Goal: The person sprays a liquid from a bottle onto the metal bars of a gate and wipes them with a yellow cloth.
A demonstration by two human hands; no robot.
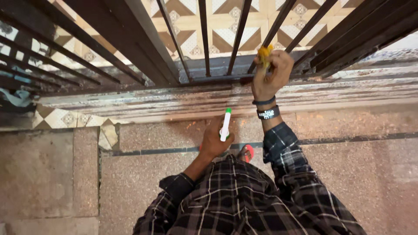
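— While you look from the left, what is your left hand [214,140] doing?
— Closed round a white spray bottle [225,126] with a green tip, low over the stone floor [130,182].
— And the right hand [271,74]?
— Fingers pinched on a yellow cloth [264,54], pressed against a dark gate bar [278,26] — just above the sill [174,102].

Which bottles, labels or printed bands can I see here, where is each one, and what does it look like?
Spray bottle: in the left hand, slim, white with a green tip.
Wristband: on the right wrist, dark with pale lettering.
Thin band: just above it, plain and dark.
Yellow cloth: bunched in the right hand at the railing, no label.
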